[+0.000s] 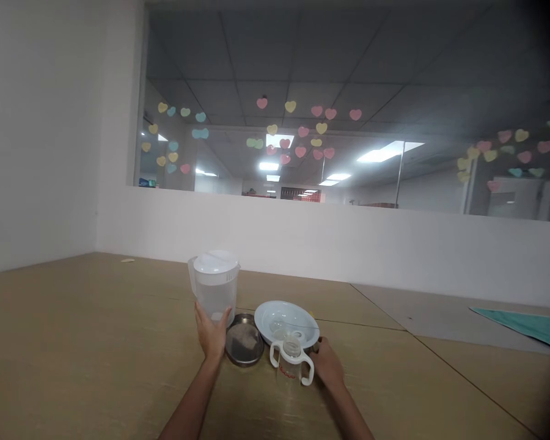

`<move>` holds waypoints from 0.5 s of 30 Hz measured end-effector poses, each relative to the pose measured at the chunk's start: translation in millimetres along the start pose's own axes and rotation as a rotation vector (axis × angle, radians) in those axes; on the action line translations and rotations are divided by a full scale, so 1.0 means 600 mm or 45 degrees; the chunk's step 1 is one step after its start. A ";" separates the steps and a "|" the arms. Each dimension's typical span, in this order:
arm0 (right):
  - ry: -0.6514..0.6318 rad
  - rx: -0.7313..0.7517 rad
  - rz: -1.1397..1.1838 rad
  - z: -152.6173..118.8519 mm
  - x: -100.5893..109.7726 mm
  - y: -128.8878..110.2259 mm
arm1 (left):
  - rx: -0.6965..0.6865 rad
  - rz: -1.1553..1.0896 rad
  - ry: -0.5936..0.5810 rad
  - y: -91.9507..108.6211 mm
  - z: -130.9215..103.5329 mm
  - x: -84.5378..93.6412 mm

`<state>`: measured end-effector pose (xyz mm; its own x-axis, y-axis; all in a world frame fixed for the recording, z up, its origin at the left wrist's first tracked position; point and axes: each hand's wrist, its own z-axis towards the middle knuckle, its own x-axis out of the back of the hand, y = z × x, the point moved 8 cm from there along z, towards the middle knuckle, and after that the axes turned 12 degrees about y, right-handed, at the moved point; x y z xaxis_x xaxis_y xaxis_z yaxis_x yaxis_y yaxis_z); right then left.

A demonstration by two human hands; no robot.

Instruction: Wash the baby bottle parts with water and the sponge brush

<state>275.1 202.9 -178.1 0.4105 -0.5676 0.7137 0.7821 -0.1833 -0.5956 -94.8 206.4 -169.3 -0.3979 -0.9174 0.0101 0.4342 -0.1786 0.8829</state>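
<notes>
A translucent plastic pitcher point(216, 293) with a white lid stands on the table, its handle turned to the left. My left hand point(211, 333) is around its lower near side, thumb and fingers apart against the wall. Just right of that hand lies a round, shallow metal dish point(244, 342). A pale blue bowl point(275, 310) with something clear in it sits beside the dish. In front of the bowl is a clear baby bottle point(289, 370) with two white handles and no lid. My right hand point(329, 363) is closed beside the bowl's rim and the bottle; what its fingers hold is unclear.
A teal cloth point(531, 327) lies on the grey part of the table at the right. A small pale piece point(127, 260) lies near the back left. Behind the table rises a white wall point(275, 229) with a window bearing heart-shaped stickers.
</notes>
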 end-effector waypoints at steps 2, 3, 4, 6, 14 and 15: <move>-0.010 0.062 -0.012 -0.003 -0.004 -0.004 | 0.015 0.011 0.014 -0.001 0.001 0.002; -0.015 0.097 -0.021 -0.005 -0.005 -0.006 | 0.014 0.018 0.027 -0.002 0.002 0.003; -0.018 0.126 -0.028 -0.006 -0.005 -0.008 | 0.007 0.023 0.043 -0.002 0.002 0.004; -0.020 0.151 -0.040 -0.007 -0.006 -0.010 | -0.017 0.024 0.076 -0.002 0.003 0.007; 0.201 0.043 -0.012 0.008 0.015 0.003 | -0.051 0.032 0.117 -0.009 0.005 0.005; 0.246 0.002 -0.001 0.010 0.020 0.008 | -0.063 0.035 0.123 -0.009 0.006 0.005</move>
<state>286.6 200.0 -170.3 0.3127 -0.7109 0.6300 0.7829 -0.1826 -0.5947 -101.0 205.9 -172.3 -0.3067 -0.9517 -0.0136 0.4838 -0.1682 0.8589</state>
